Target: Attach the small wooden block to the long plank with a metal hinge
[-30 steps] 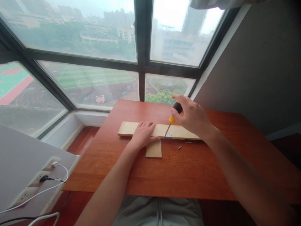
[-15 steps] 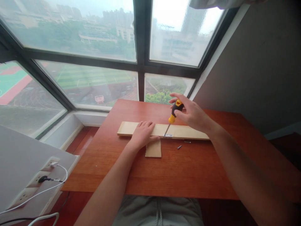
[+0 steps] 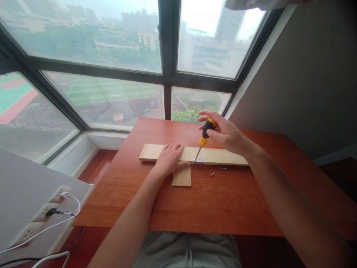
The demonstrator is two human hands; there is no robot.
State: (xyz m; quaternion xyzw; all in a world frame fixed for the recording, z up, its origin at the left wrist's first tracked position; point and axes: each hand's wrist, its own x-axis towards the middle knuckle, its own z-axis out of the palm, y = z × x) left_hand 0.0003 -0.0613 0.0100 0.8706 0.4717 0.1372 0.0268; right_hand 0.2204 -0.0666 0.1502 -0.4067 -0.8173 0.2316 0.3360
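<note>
A long pale wooden board point(image 3: 223, 155) lies across the table. My left hand point(image 3: 170, 158) presses down on its left part, fingers together over the top toward the far edge and thumb along the near edge. A small silver metal plate or hinge point(image 3: 199, 160) sits at the board's near edge. My right hand point(image 3: 223, 130) grips the black-and-yellow handle of a screwdriver point(image 3: 205, 136). The screwdriver leans slightly, its tip touching the left end of the metal piece; any screw beneath the tip is too small to make out.
Below my left hand is a small flat wooden piece point(image 3: 182, 176). Two loose screws, one point(image 3: 213, 174) nearer me and another point(image 3: 222, 168) by the board, lie on the reddish-brown table point(image 3: 206, 208). Windows rise behind; sockets with cables point(image 3: 51, 212) are at lower left.
The fingers of my right hand have shifted around the screwdriver handle, and the handle has turned, with its tip staying on the metal piece. My left hand and the board have kept their places.
</note>
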